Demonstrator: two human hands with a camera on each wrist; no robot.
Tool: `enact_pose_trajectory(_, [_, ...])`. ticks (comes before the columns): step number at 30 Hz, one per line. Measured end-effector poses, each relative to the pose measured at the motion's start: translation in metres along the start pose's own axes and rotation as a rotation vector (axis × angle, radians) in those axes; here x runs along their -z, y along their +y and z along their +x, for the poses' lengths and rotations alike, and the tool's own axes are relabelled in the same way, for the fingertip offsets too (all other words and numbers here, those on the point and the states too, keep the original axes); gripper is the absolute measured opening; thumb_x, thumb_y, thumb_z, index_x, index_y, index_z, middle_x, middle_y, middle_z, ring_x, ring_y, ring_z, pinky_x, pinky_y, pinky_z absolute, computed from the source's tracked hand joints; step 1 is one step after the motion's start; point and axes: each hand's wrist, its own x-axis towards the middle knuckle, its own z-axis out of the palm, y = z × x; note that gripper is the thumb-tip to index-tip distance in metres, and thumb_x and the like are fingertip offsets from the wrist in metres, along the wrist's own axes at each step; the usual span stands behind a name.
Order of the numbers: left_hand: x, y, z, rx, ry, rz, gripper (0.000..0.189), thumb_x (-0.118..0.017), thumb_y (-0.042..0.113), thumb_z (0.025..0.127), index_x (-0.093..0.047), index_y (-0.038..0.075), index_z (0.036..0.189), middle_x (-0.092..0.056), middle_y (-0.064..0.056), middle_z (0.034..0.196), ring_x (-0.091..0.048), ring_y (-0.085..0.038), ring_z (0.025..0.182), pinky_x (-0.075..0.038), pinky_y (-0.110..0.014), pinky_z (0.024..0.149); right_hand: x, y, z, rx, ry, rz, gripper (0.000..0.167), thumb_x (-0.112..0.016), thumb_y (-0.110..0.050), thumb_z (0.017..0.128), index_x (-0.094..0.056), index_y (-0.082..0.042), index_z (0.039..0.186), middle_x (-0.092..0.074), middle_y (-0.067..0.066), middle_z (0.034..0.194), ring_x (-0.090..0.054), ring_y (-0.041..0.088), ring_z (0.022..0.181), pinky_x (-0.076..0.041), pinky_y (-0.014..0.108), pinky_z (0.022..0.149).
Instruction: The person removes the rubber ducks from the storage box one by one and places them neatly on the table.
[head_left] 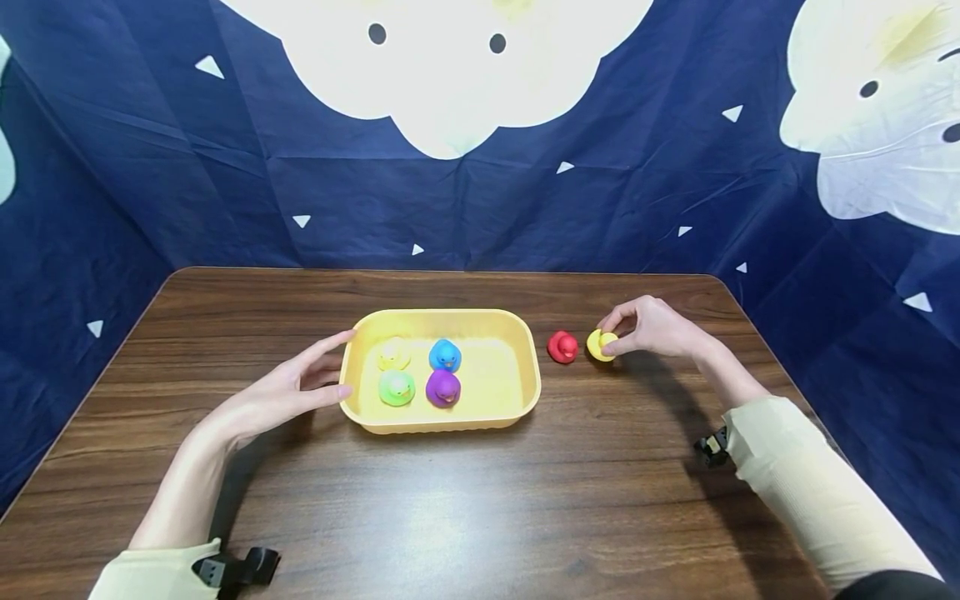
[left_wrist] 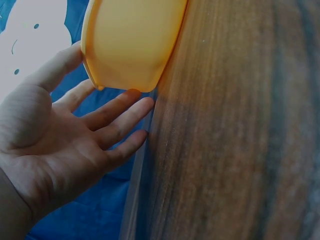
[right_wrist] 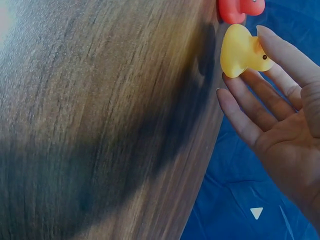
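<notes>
A yellow plastic tub (head_left: 491, 417) stands on the table. Inside, on its left half, sit a pale yellow rubber duck (head_left: 393, 354), a blue one (head_left: 445, 357), a green one (head_left: 396, 387) and a purple one (head_left: 443, 389). My left hand (head_left: 288, 392) touches the tub's left end, thumb at the rim and the other fingers spread, as the left wrist view shows. Off the tub's right side, my right hand (head_left: 654, 327) pinches a yellow rubber duck (right_wrist: 235, 52) between thumb and fingers, at table level. Just left of it sits a red rubber duck (head_left: 562, 347).
The dark wooden table (head_left: 420, 517) has rounded far corners. Behind it and along both sides hangs a blue cloth (head_left: 465, 208) printed with white clouds and small triangles. Each sleeve carries a small black device at the wrist.
</notes>
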Motion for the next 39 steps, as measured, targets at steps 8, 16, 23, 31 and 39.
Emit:
enact_pose_trajectory(8, [0.0001,-0.0001,0.0003,0.002,0.001,0.005,0.079,-0.065,0.032,0.102,-0.017,0.029,0.166,-0.042,-0.02,0.16,-0.044,-0.039,0.146,-0.047,-0.023,0.1,-0.0017,0.0002,0.0025,-0.004,-0.012,-0.02,0.025,-0.091,-0.019,0.078,-0.077,-0.007,0.096,-0.077,0.014,0.118,-0.076,0.022,0.103,-0.054,0.015,0.078])
enact_pose_trajectory(16, [0.0007,-0.0012,-0.0002,0.007,0.006,0.024,0.079,-0.064,0.034,0.102,-0.017,0.03,0.166,-0.042,-0.019,0.16,-0.044,-0.039,0.146,-0.046,-0.041,0.107,-0.0054,0.0006,0.0049,-0.004,-0.017,-0.035,0.025,-0.091,-0.018,0.077,-0.077,-0.007,0.095,-0.077,0.014,0.117,-0.076,0.024,0.103,-0.052,0.013,0.077])
enact_pose_trajectory(23, [-0.0002,-0.0015,0.0004,0.009,0.007,0.013,0.079,-0.064,0.035,0.102,-0.017,0.029,0.166,-0.041,-0.02,0.161,-0.043,-0.039,0.147,-0.041,-0.055,0.112,-0.0069,0.0049,0.0076,-0.007,-0.014,-0.054,0.023,-0.09,-0.017,0.077,-0.077,-0.009,0.094,-0.077,0.012,0.118,-0.076,0.021,0.104,-0.053,0.014,0.079])
enact_pose_trajectory(31, [-0.0007,-0.0004,0.0013,0.013,0.009,0.019,0.08,-0.064,0.034,0.102,-0.016,0.029,0.166,-0.04,-0.02,0.161,-0.043,-0.04,0.147,-0.043,-0.052,0.111,-0.0071,0.0065,0.0058,-0.006,-0.021,-0.045,0.023,-0.09,-0.017,0.078,-0.077,-0.009,0.095,-0.076,0.013,0.12,-0.075,0.024,0.108,-0.053,0.014,0.081])
enact_pose_trajectory(39, [-0.0014,-0.0003,0.0014,0.01,0.007,0.018,0.08,-0.064,0.034,0.103,-0.015,0.028,0.166,-0.039,-0.021,0.162,-0.042,-0.041,0.147,-0.041,-0.057,0.112,-0.0076,0.0065,0.005,-0.018,-0.007,-0.043,0.028,-0.091,-0.018,0.077,-0.077,-0.01,0.1,-0.076,0.012,0.12,-0.074,0.023,0.108,-0.052,0.014,0.081])
